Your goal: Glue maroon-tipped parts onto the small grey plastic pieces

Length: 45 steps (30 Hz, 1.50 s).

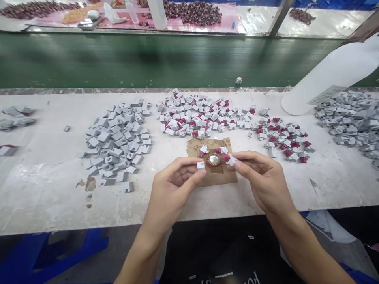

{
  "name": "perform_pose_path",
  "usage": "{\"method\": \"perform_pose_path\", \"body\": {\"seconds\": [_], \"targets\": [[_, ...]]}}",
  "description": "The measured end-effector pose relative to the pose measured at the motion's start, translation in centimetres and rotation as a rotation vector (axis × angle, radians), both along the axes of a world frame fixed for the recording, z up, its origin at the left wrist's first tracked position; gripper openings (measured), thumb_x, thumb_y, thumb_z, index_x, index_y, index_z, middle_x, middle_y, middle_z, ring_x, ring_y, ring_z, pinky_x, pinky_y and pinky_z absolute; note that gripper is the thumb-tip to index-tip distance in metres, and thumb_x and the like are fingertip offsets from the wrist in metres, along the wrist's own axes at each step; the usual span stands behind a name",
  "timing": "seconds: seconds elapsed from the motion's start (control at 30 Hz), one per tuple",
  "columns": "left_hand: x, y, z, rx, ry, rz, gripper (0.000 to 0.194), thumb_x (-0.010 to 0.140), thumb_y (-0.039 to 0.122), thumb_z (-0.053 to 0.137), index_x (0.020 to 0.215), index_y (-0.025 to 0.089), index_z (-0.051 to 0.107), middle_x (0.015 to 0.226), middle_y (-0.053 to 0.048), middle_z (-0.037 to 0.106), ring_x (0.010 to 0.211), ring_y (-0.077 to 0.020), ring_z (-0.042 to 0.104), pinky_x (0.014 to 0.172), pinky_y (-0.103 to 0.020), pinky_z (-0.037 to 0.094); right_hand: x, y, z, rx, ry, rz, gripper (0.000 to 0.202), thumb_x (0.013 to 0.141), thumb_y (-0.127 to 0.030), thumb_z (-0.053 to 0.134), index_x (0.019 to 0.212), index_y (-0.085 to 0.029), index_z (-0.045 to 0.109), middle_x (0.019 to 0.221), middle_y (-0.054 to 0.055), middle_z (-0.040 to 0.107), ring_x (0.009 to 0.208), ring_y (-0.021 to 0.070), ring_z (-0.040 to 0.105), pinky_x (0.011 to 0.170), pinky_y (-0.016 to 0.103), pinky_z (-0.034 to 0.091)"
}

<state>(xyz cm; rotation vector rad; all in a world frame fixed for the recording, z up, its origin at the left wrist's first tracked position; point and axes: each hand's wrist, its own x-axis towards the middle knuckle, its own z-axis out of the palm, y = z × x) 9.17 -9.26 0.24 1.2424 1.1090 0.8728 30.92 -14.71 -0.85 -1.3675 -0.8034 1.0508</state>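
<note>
Between thumb and forefinger, my left hand (174, 183) pinches a small light-grey plastic block (201, 165) with a hole in its face. My right hand (263, 173) grips a small grey-and-maroon plastic piece (230, 159), its maroon end pointing left. The two parts are apart, held over a stained brown cardboard square (227, 180). On the cardboard sits a bottle cap (213, 159) with something shiny in it. Two more grey-and-maroon pieces lie by the cap, one a loose piece (203, 150) at its upper left.
A heap of grey blocks (118, 138) lies left. Joined grey-and-maroon pieces (192, 112) are piled behind the cardboard, with another pile (284, 138) to the right. A white bottle (328, 75) leans at far right, near more grey parts (352, 118). A green conveyor belt (118, 59) runs behind.
</note>
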Motion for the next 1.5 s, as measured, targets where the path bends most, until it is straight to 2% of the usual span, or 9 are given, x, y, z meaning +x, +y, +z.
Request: {"method": "perform_pose_path", "body": {"seconds": [0.07, 0.17, 0.3, 0.6, 0.87, 1.0, 1.13, 1.33, 1.5], "targets": [[1.0, 0.0, 0.5, -0.023, -0.078, -0.020, 0.021, 0.094, 0.034, 0.095, 0.110, 0.023, 0.087, 0.101, -0.005, 0.089, 0.087, -0.0213, 0.084, 0.079, -0.031, 0.073, 0.2, 0.1, 0.4, -0.005, 0.149, -0.007, 0.023, 0.088, -0.045, 0.104, 0.106, -0.035, 0.095, 0.109, 0.002, 0.094, 0.098, 0.0259, 0.090, 0.097, 0.045, 0.076], [2.1, 0.1, 1.0, -0.044, -0.159, -0.049, 0.017, 0.095, 0.029, 0.095, 0.109, 0.023, 0.087, 0.102, -0.004, 0.089, 0.090, -0.0205, 0.086, 0.084, -0.030, 0.074, 0.2, 0.1, 0.9, -0.002, 0.265, 0.051, 0.024, 0.088, -0.045, 0.104, 0.109, -0.036, 0.095, 0.118, 0.003, 0.094, 0.111, 0.0281, 0.090, 0.106, 0.049, 0.075], [3.2, 0.1, 1.3, -0.075, -0.227, -0.086, 0.017, 0.096, 0.027, 0.095, 0.111, 0.024, 0.088, 0.098, -0.002, 0.090, 0.091, -0.0207, 0.088, 0.089, -0.032, 0.075, 0.0, -0.1, 1.1, 0.007, 0.292, 0.072, 0.022, 0.090, -0.045, 0.103, 0.109, -0.038, 0.096, 0.120, 0.002, 0.094, 0.115, 0.0303, 0.090, 0.114, 0.057, 0.071], [3.9, 0.1, 1.5, -0.086, -0.210, -0.121, 0.017, 0.097, 0.030, 0.094, 0.112, 0.024, 0.089, 0.102, -0.004, 0.091, 0.094, -0.0246, 0.089, 0.090, -0.037, 0.078, -0.2, -0.4, 1.1, 0.031, 0.262, 0.078, 0.019, 0.090, -0.049, 0.102, 0.106, -0.041, 0.096, 0.125, 0.002, 0.093, 0.122, 0.0312, 0.088, 0.119, 0.057, 0.068], [3.0, 0.4, 1.5, -0.022, -0.191, -0.168, 0.014, 0.096, 0.030, 0.095, 0.109, 0.026, 0.092, 0.109, -0.005, 0.091, 0.103, -0.0267, 0.089, 0.095, -0.040, 0.077, 0.5, -0.8, 2.2, 0.074, -0.046, 0.149, 0.013, 0.100, -0.035, 0.094, 0.112, -0.038, 0.097, 0.115, 0.005, 0.092, 0.106, 0.0289, 0.089, 0.094, 0.044, 0.077], [1.8, 0.9, 2.0, 0.003, -0.142, -0.289, 0.010, 0.096, 0.027, 0.095, 0.106, 0.028, 0.092, 0.110, -0.004, 0.090, 0.105, -0.0252, 0.088, 0.095, -0.036, 0.075, 0.8, -0.9, 2.9, 0.081, -0.044, 0.234, 0.013, 0.100, -0.030, 0.093, 0.111, -0.037, 0.097, 0.107, 0.005, 0.092, 0.097, 0.0253, 0.088, 0.086, 0.038, 0.076], [1.1, 1.2, 2.2, 0.019, -0.056, -0.293, 0.007, 0.099, 0.029, 0.092, 0.106, 0.028, 0.091, 0.109, -0.004, 0.090, 0.101, -0.0244, 0.086, 0.092, -0.036, 0.073, 0.5, -0.9, 2.7, 0.098, -0.109, 0.232, 0.020, 0.103, -0.026, 0.089, 0.116, -0.039, 0.097, 0.107, 0.005, 0.090, 0.098, 0.0226, 0.086, 0.083, 0.032, 0.072], [0.7, 2.2, 2.9, -0.013, -0.067, -0.309, 0.011, 0.097, 0.030, 0.093, 0.106, 0.025, 0.089, 0.105, -0.006, 0.089, 0.099, -0.0262, 0.086, 0.089, -0.037, 0.073, 0.1, 0.6, 3.5, 0.124, -0.148, 0.295, 0.015, 0.103, -0.030, 0.089, 0.113, -0.038, 0.097, 0.106, 0.005, 0.089, 0.099, 0.0233, 0.085, 0.083, 0.030, 0.072], [1.0, 4.8, 3.7, 0.069, -0.052, -0.337, 0.014, 0.098, 0.032, 0.088, 0.110, 0.024, 0.084, 0.105, -0.007, 0.087, 0.096, -0.0249, 0.086, 0.088, -0.037, 0.072, 0.2, 2.7, 4.3, 0.131, -0.179, 0.311, 0.016, 0.108, -0.039, 0.083, 0.119, -0.038, 0.094, 0.117, 0.006, 0.089, 0.108, 0.0278, 0.086, 0.089, 0.038, 0.075]]}}
